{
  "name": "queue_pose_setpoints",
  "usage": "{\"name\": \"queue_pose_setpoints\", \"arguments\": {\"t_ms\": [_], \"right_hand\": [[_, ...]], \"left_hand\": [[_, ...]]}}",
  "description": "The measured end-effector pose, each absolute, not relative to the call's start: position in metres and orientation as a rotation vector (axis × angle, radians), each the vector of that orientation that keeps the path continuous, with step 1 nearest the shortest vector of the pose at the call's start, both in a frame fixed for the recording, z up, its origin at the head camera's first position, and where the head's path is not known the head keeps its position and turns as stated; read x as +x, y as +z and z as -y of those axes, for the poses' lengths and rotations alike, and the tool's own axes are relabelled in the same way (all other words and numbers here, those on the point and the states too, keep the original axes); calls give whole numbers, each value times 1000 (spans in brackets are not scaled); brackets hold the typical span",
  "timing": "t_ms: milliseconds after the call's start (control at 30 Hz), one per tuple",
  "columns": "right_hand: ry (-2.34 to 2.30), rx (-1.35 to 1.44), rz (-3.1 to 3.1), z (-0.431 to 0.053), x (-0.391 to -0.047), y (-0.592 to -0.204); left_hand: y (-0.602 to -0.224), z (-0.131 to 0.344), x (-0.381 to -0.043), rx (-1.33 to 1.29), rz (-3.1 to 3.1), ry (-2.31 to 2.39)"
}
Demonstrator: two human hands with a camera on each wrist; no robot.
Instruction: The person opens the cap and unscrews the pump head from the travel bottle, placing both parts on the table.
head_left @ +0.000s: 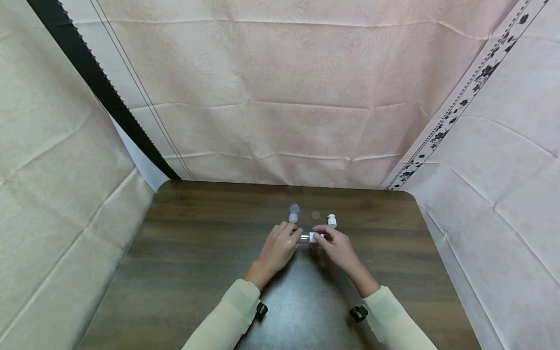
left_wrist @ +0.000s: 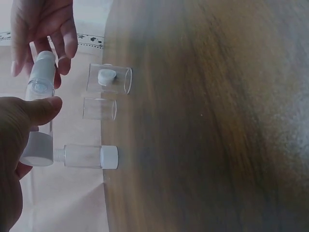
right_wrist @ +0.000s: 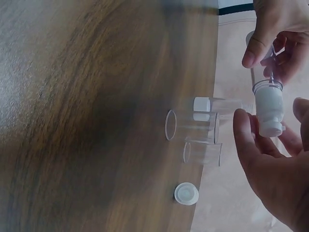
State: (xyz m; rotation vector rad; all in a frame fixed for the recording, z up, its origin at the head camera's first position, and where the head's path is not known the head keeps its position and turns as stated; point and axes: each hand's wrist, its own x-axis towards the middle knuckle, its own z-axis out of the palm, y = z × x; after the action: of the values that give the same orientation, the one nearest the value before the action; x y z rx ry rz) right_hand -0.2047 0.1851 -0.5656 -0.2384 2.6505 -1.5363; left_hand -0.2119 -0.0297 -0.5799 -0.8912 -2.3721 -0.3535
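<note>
My left hand (head_left: 281,241) grips the clear body of a small bottle (head_left: 304,237), with the thumb across its side. A grey-white base piece (left_wrist: 38,149) shows below that thumb in the left wrist view. At the bottle's other end is a white pump top (right_wrist: 269,106), a thin tube running from it into the clear body. The fingers of my right hand (head_left: 336,247) extend around this white top. In both wrist views the right thumb stands apart from it. The bottle is held level, above the table.
Beyond the hands, a second clear bottle (left_wrist: 82,157) with a white base stands on the brown table (head_left: 183,243). Two clear cylindrical covers (left_wrist: 99,109) and a small white part (head_left: 332,221) are to its right. Pale cloth (head_left: 280,97) hangs behind the far edge.
</note>
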Motion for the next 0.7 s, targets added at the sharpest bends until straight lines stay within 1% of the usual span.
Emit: {"name": "queue_pose_setpoints", "arguments": {"t_ms": [333,700], "right_hand": [[-1496,-300,-2729,-186,-205,-564],[-1637,-488,-2689,-188,-205,-565]], "left_hand": [[-582,27,-210,-849,2419,-492],[-578,24,-205,-741,2546,-737]]}}
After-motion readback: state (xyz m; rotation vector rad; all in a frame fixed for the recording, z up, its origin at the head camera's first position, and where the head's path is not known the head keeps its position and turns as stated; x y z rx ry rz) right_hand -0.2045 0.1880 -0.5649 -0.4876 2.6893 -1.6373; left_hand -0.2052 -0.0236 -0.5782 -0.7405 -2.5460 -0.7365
